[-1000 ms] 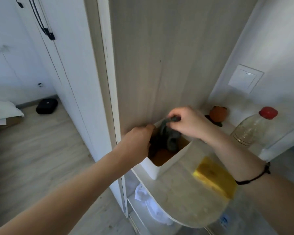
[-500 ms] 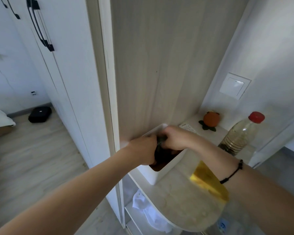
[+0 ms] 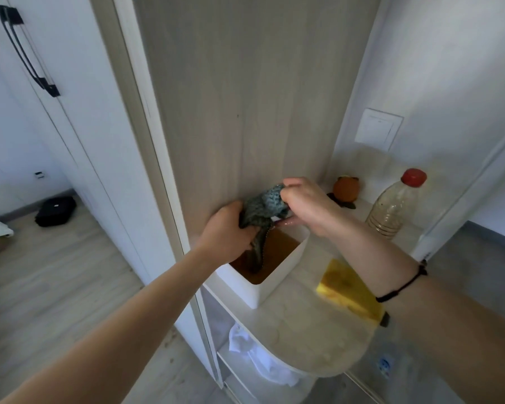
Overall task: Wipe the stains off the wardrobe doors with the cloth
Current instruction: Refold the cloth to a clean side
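Observation:
A wet grey cloth [image 3: 263, 208] is held twisted between both hands above a white box [image 3: 270, 282] of brownish water. My left hand [image 3: 226, 233] grips its lower part and my right hand [image 3: 306, 204] grips its upper end. A tail of the cloth hangs down into the box. The white wardrobe doors [image 3: 79, 121] with black handles [image 3: 27, 56] stand to the left, beyond a light wood side panel [image 3: 245, 91].
The box stands on a rounded shelf [image 3: 312, 330] with a yellow sponge [image 3: 347, 290], a red-capped plastic bottle [image 3: 395, 208] and an orange toy [image 3: 345, 189]. A white cloth [image 3: 260, 357] lies on the lower shelf. A black bag [image 3: 56, 210] sits on the wood floor.
Both hands have lifted the cloth out of the box and now hold it twisted above the water. The view has tilted slightly, showing more of the shelf.

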A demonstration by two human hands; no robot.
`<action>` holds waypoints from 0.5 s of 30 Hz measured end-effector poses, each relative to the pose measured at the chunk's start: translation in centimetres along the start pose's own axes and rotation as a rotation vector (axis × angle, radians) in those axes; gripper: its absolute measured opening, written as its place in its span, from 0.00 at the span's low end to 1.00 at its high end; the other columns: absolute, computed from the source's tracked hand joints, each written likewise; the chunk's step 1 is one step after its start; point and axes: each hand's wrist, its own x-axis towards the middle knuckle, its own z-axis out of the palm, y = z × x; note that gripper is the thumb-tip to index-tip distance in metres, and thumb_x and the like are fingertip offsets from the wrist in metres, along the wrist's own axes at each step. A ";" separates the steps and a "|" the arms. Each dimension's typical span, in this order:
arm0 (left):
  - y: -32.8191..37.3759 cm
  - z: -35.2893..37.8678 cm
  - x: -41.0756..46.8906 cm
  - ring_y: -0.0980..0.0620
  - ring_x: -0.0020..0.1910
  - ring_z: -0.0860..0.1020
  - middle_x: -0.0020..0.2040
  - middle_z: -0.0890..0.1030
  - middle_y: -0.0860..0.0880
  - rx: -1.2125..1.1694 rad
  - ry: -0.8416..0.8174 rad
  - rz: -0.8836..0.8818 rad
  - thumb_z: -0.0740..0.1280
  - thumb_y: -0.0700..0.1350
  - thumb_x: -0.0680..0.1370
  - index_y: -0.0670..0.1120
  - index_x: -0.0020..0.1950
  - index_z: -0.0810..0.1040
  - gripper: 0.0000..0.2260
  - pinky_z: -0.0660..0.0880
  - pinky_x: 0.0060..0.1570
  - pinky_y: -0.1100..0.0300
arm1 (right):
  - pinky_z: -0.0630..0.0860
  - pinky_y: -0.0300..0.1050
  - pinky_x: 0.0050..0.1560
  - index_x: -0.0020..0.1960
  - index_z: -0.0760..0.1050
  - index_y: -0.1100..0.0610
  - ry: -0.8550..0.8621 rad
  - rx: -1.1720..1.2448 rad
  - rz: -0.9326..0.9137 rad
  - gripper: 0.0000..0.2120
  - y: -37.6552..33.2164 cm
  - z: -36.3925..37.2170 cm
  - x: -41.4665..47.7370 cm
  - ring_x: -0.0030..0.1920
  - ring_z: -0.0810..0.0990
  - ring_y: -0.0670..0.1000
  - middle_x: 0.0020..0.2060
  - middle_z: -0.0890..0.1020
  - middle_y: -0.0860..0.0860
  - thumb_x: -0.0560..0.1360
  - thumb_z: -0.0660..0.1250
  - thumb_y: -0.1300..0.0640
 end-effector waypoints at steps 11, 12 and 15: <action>1.2 -0.1 1.3 0.56 0.45 0.83 0.45 0.83 0.53 -0.161 0.050 0.188 0.74 0.42 0.74 0.47 0.54 0.77 0.11 0.80 0.48 0.56 | 0.78 0.70 0.53 0.56 0.80 0.47 -0.366 0.512 0.357 0.24 1.6 1.7 -0.3 0.60 0.78 0.62 0.58 0.80 0.55 0.76 0.60 0.29; 1.2 -0.1 1.4 0.56 0.45 0.83 0.45 0.83 0.53 -0.168 0.034 0.198 0.74 0.42 0.75 0.46 0.54 0.77 0.10 0.80 0.47 0.57 | 0.79 0.67 0.52 0.55 0.81 0.49 -0.356 0.535 0.376 0.23 1.6 1.6 -0.1 0.58 0.80 0.62 0.56 0.82 0.56 0.77 0.62 0.32; 1.1 0.2 1.5 0.54 0.43 0.82 0.42 0.82 0.53 -0.119 0.034 0.217 0.70 0.41 0.78 0.46 0.50 0.79 0.02 0.79 0.45 0.58 | 0.82 0.51 0.46 0.51 0.80 0.55 -0.229 0.534 0.379 0.15 1.6 1.9 0.4 0.45 0.83 0.55 0.44 0.84 0.56 0.80 0.64 0.44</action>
